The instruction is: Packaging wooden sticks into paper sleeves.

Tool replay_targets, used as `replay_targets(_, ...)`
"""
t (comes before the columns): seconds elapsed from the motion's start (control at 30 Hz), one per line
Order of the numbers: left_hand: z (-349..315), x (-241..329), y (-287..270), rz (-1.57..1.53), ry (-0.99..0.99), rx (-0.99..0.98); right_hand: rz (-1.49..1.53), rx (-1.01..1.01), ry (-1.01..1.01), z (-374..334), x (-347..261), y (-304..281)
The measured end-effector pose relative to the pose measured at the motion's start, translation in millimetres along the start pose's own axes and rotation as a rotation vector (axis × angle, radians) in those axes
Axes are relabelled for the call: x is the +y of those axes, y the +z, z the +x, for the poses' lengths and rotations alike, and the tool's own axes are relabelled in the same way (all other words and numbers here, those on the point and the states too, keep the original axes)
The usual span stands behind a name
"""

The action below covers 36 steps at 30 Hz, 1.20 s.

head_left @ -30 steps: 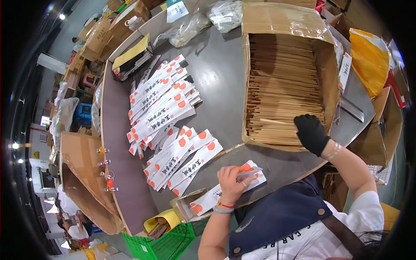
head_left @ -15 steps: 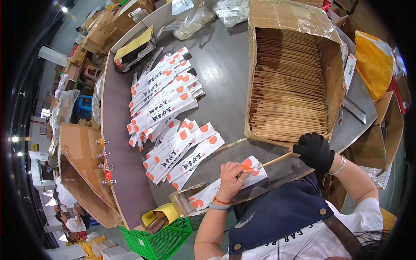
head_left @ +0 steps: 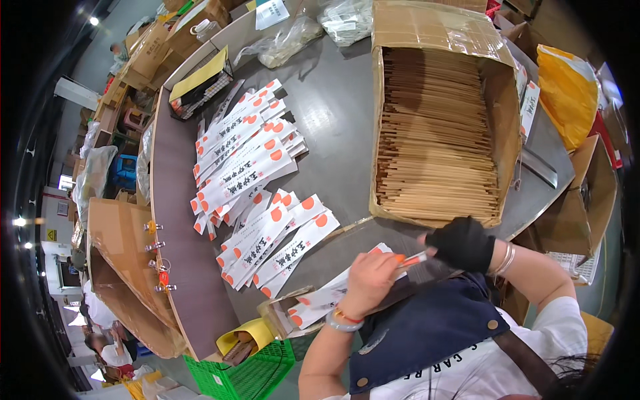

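My bare left hand point(head_left: 371, 283) pinches a white paper chopstick sleeve point(head_left: 412, 260) with orange marks, above a small pile of flat sleeves point(head_left: 321, 299) at the table's near edge. My right hand point(head_left: 461, 245), in a black glove with bare fingertips, is closed at the right end of that sleeve, on wooden chopsticks that lie almost wholly inside it; motion blurs this spot. Just beyond my right hand, an open cardboard box point(head_left: 497, 143) holds many wooden chopsticks point(head_left: 437, 140) laid in rows. More printed sleeves point(head_left: 247, 167) lie in overlapping heaps left of the box.
A wire basket point(head_left: 200, 90) with a yellow top stands at the table's far left. Clear plastic bags point(head_left: 283, 43) lie at the back. By the near left corner are a yellow holder point(head_left: 248, 337) and a green crate point(head_left: 243, 370). An orange-yellow bag point(head_left: 567, 93) sits at right.
The chopsticks have slid left into the sleeve, so their bare length no longer shows. My right hand has moved closer to my left. The whole view has shifted slightly.
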<state>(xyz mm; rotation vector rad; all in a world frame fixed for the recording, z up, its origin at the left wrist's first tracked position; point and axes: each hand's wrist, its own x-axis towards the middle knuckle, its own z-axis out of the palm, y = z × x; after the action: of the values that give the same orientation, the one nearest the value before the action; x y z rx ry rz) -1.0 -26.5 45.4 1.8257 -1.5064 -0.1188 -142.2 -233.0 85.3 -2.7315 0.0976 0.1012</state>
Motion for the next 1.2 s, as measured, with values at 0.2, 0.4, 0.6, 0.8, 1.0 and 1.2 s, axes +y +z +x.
replay_targets(0.2, 11, 2, -17, 0.226, 0.092, -0.066, 0.540, 0.341, -0.223, 15, -37, 7)
replay_targets(0.4, -37, -28, -2, 0.212, -0.403, -0.034, 0.042, 0.383, 0.123, -1, 65, 37)
replay_targets(0.6, -45, -26, 15, -0.030, -0.512, 0.080, -0.165, 0.279, 0.137, 8, 58, 39)
replay_targets(0.8, -57, -36, 19, 0.008, -0.420, 0.122, -0.361, 0.221, 0.146, 12, 57, 35)
replay_targets(1.0, -42, -31, 19, 0.073, -0.303, 0.281, -0.456, 0.125, 0.151, 13, 59, 31)
replay_targets(1.2, -55, -37, 15, -0.102, -0.386, 0.132, -0.196, 0.203, 0.145, -7, 44, -1)
